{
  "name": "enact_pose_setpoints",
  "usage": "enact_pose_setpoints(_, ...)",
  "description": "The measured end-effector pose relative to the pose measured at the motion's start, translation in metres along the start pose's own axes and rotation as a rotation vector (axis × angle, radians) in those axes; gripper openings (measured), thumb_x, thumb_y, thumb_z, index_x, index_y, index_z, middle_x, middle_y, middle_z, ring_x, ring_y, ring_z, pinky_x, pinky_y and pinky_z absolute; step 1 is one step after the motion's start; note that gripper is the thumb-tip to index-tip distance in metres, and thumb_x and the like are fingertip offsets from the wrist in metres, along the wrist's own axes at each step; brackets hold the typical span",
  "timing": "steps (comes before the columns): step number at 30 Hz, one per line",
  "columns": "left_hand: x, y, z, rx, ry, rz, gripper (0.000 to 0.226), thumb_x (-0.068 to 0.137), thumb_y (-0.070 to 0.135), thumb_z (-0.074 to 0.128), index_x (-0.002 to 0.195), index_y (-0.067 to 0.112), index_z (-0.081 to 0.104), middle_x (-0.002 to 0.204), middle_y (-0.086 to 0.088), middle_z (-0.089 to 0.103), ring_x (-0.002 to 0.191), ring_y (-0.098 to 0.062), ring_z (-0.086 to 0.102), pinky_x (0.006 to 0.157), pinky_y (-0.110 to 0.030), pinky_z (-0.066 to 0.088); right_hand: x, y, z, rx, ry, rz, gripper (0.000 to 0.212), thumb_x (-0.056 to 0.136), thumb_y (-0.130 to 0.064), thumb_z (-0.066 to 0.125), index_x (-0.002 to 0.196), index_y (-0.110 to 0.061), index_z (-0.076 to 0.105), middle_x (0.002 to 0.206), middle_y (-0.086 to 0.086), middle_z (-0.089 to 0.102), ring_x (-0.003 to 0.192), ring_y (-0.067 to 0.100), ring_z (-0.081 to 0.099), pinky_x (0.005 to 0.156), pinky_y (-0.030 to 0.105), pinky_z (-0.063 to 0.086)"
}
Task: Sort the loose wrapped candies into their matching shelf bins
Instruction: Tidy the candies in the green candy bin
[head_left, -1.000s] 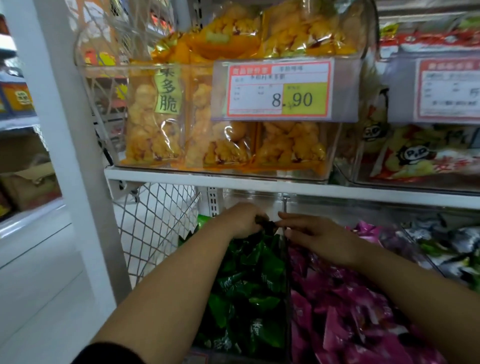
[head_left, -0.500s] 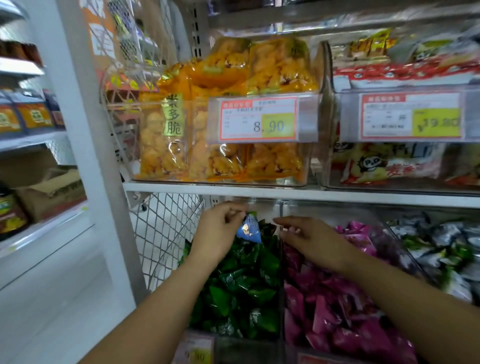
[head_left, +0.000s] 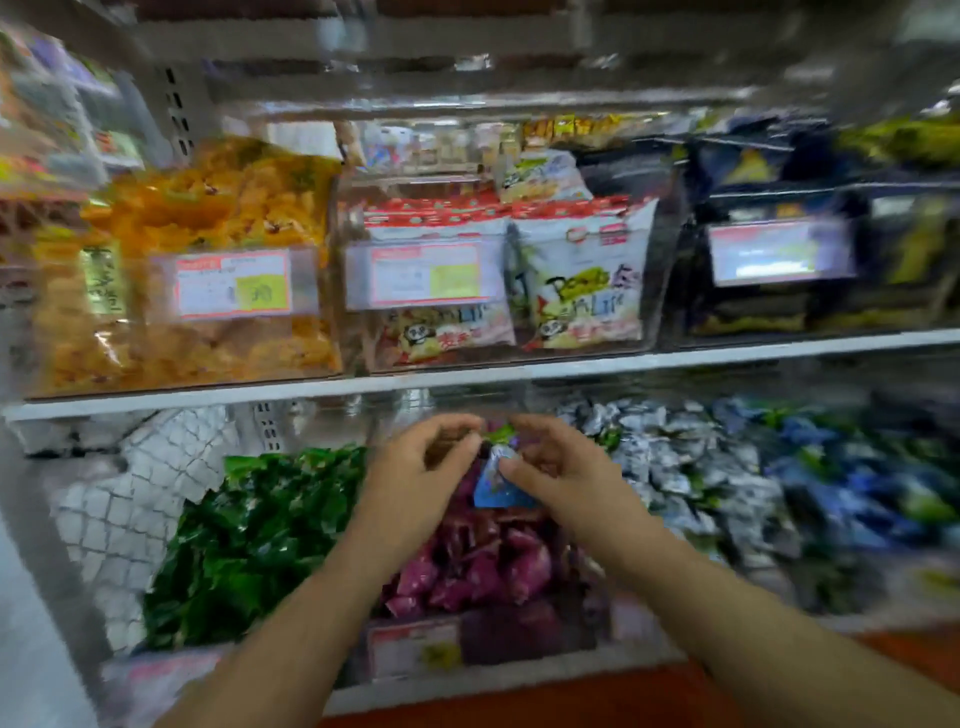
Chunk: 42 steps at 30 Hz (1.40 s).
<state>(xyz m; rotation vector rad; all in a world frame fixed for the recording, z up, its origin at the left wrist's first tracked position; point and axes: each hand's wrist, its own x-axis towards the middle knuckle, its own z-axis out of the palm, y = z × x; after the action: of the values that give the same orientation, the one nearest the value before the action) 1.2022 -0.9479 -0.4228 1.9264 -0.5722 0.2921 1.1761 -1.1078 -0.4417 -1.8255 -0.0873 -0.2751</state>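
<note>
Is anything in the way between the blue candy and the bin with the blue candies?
Nothing solid that shows. The right hand pinches the blue candy above the purple candies. The blue candies lie off to the right, past the silver candies. Going over them looks free, though the picture is blurred.

Shop, price tags (head_left: 234, 283), snack bags (head_left: 584, 280), candy bins (head_left: 519, 644) on shelves (head_left: 208, 397)

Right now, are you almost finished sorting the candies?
Not yet. The green candies and purple candies already fill their own bins. The right hand pinches a stray blue candy above the purple ones, left hand beside it. Left to do: carry it to the blue candies, far right.
</note>
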Motion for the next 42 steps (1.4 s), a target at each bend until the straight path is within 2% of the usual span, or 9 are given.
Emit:
enact_pose_setpoints(7,0.026,0.032,0.090,-0.030,-0.188,0.038,0.022,0.095,0.021,0.055,0.089,0.041,0.061,0.096,0.018,0.067,0.089,0.003,0.062,0.076,-0.016,0.047,-0.036,0.020,-0.138,-0.204,0.358,-0.019,0.030,0.093,-0.021,0.058,0.118,-0.029,0.044,0.101,0.006,0.061,0.074,-0.001,0.064,0.065,0.016,0.053)
enact_pose_setpoints(12,0.039,0.028,0.137,0.163,-0.310,0.048,0.018,0.097,0.021,0.051,0.098,0.039,0.057,0.101,0.021,0.056,0.084,0.005,0.054,0.070,-0.010,0.043,-0.041,0.049,-0.223,-0.425,0.667,0.066,0.025,0.096,-0.019,0.053,0.120,-0.017,0.051,0.111,0.008,0.063,0.087,0.024,0.062,0.068,0.037,0.049)
enact_pose_setpoints(19,0.047,0.019,0.148,0.259,-0.342,0.048,0.018,0.098,0.023,0.050,0.100,0.040,0.057,0.106,0.023,0.048,0.089,0.009,0.045,0.065,-0.002,0.033,-0.028,0.065,-0.255,-0.679,0.442,0.196,0.042,0.100,-0.008,0.041,0.141,-0.017,0.042,0.153,0.006,0.030,0.138,0.025,0.033,0.108,0.035,0.033)
enact_pose_setpoints(22,0.047,0.018,0.144,0.234,-0.320,0.033,0.019,0.097,0.021,0.051,0.099,0.038,0.059,0.105,0.023,0.048,0.097,0.004,0.042,0.069,-0.003,0.031,-0.025,0.057,-0.239,-0.655,0.401,0.161,0.038,0.100,-0.011,0.042,0.137,-0.017,0.048,0.125,0.002,0.057,0.102,0.033,0.059,0.079,0.035,0.050)
enact_pose_setpoints(25,0.044,0.018,0.132,0.241,-0.305,0.049,0.018,0.097,0.021,0.051,0.101,0.036,0.060,0.102,0.023,0.050,0.093,0.002,0.046,0.068,-0.003,0.033,-0.019,0.042,-0.213,-0.666,0.338,0.087,0.031,0.099,-0.015,0.046,0.127,-0.021,0.056,0.123,0.010,0.062,0.093,0.037,0.062,0.078,0.043,0.054)
enact_pose_setpoints(28,0.035,0.016,0.108,0.240,-0.271,0.061,0.017,0.096,0.019,0.052,0.103,0.032,0.062,0.096,0.027,0.051,0.086,0.005,0.047,0.067,0.000,0.036,-0.007,0.027,-0.179,-0.673,0.265,-0.030,0.027,0.098,-0.018,0.048,0.122,-0.019,0.062,0.118,0.003,0.064,0.089,0.015,0.061,0.065,0.012,0.046)
enact_pose_setpoints(33,0.016,-0.006,0.043,0.278,-0.219,0.024,0.017,0.096,0.019,0.053,0.103,0.031,0.064,0.101,0.023,0.053,0.090,0.006,0.049,0.072,-0.002,0.036,0.013,0.003,-0.092,-0.670,0.046,-0.115,0.026,0.100,-0.016,0.045,0.118,-0.019,0.064,0.115,0.001,0.066,0.095,0.017,0.061,0.072,0.024,0.047)
enact_pose_setpoints(38,-0.007,-0.036,-0.031,0.296,-0.128,-0.027,0.019,0.094,0.019,0.055,0.095,0.037,0.062,0.095,0.027,0.057,0.085,0.017,0.050,0.070,0.003,0.037,0.025,0.000,0.005,-0.766,-0.243,-0.264,0.029,0.100,-0.017,0.044,0.124,-0.018,0.061,0.119,0.001,0.063,0.074,-0.002,0.050,0.062,0.006,0.036)
enact_pose_setpoints(42,-0.018,-0.066,-0.078,0.347,-0.057,-0.074,0.017,0.096,0.022,0.053,0.103,0.034,0.063,0.095,0.031,0.053,0.082,0.023,0.044,0.067,0.006,0.034,0.044,-0.003,0.054,-0.723,-0.306,-0.276,0.030,0.101,-0.017,0.043,0.126,-0.019,0.059,0.130,0.001,0.059,0.101,0.017,0.058,0.072,0.011,0.039)
